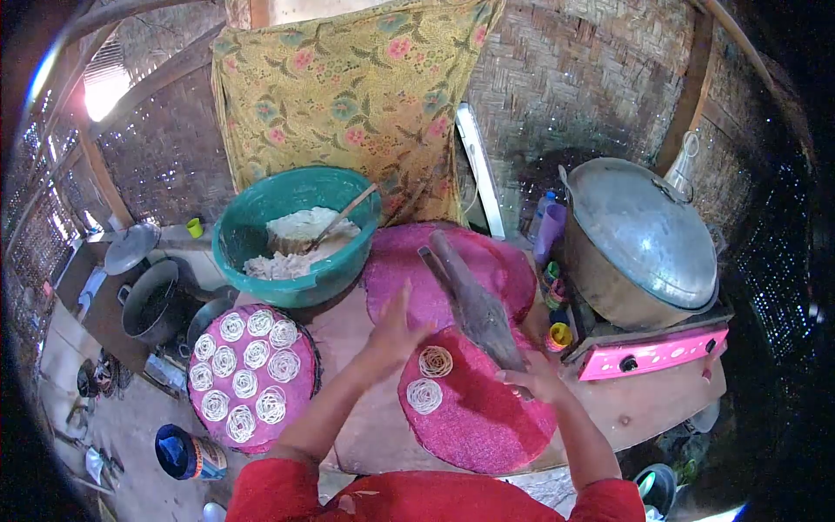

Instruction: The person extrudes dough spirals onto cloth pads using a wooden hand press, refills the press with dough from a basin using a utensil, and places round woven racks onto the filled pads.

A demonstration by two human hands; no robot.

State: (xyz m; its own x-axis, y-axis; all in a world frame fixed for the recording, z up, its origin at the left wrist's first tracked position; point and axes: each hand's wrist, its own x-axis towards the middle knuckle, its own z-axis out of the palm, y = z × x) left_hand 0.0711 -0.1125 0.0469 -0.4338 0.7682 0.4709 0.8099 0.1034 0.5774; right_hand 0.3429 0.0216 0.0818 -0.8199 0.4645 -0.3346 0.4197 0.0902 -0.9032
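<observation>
Head view: left fingers (399,304) spread, right fingers (515,378) gripping wooden tool (484,318)

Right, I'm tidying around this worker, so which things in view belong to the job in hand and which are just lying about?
Likely part of the job:
wooden tool in the right hand
pink round mats
pale coils
green basin of pale mixture

Seemingly just lying about:
purple cup
small yellow-green cup
dark pan

Can't place: lidded pot on the pink stove.
</observation>
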